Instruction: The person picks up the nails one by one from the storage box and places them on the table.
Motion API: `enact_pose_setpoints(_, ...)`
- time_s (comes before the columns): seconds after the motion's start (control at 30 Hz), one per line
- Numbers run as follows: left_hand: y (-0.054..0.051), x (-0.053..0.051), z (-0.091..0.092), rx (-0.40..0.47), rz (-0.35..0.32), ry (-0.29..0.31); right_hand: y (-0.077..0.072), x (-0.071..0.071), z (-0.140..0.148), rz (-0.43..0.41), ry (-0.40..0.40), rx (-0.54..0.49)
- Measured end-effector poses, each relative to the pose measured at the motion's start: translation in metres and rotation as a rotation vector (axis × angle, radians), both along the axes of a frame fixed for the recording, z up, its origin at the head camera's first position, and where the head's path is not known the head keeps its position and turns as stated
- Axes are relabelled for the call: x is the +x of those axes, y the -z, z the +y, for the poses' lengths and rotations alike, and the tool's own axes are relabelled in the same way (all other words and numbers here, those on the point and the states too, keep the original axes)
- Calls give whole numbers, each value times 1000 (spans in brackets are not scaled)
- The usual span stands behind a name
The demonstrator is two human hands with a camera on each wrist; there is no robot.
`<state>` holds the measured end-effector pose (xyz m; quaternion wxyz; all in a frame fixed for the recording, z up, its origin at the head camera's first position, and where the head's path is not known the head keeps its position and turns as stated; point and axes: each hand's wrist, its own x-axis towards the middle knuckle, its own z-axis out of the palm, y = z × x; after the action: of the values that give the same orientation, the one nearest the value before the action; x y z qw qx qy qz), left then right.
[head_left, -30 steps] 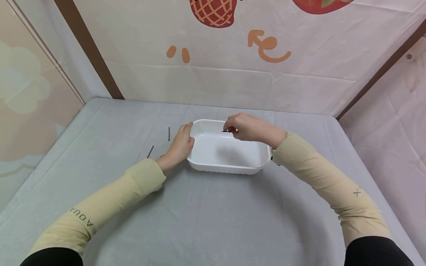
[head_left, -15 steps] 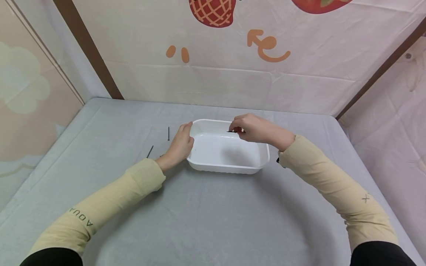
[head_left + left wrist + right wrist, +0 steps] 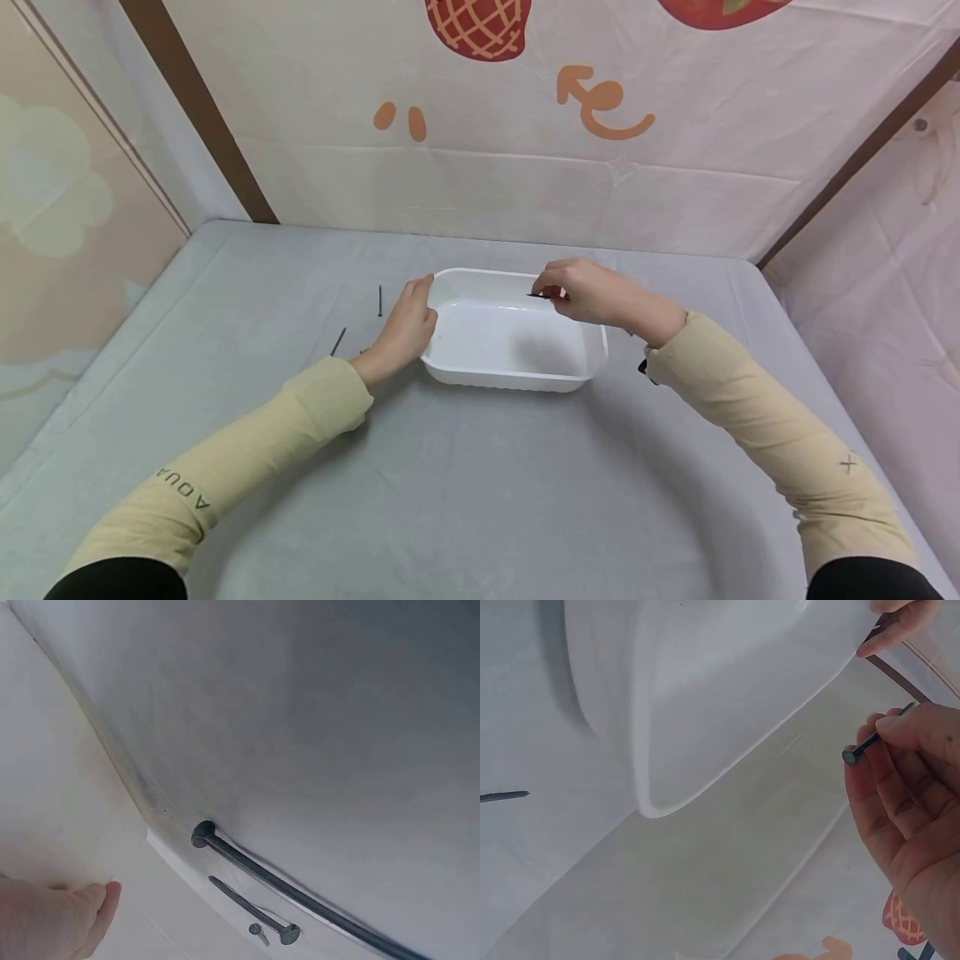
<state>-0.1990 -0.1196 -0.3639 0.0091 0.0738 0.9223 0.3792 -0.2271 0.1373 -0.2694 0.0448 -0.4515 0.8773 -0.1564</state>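
Observation:
My right hand (image 3: 588, 292) pinches a dark nail (image 3: 868, 743) between thumb and fingertips, above the right part of a white plastic tray (image 3: 510, 382). In the right wrist view the nail's flat round head points away from the palm. My left hand (image 3: 403, 323) grips the tray's left rim, with the thumb toward the inside. Left of the tray, a nail (image 3: 380, 301) and another nail (image 3: 338, 341) lie on the table. The left wrist view shows a long nail (image 3: 292, 891), a shorter nail (image 3: 247, 906) and a tiny nail (image 3: 256, 930).
Another nail (image 3: 504, 796) lies on the table right of the tray, mostly hidden by my right wrist in the head view. A grey cloth covers the table (image 3: 480, 500). A printed curtain (image 3: 495, 192) hangs along the back edge, with more fabric at both sides.
My right hand has moved rightward over the tray with the nail still pinched, and its forearm has shifted right too. The left hand stays on the rim, and the tray barely differs.

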Motion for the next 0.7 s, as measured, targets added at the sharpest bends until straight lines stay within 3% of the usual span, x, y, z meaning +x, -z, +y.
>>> enact_pose_setpoints(0.7, -1, 0, 0, -1, 0, 1, 4, 4, 29, -50, 76, -39)
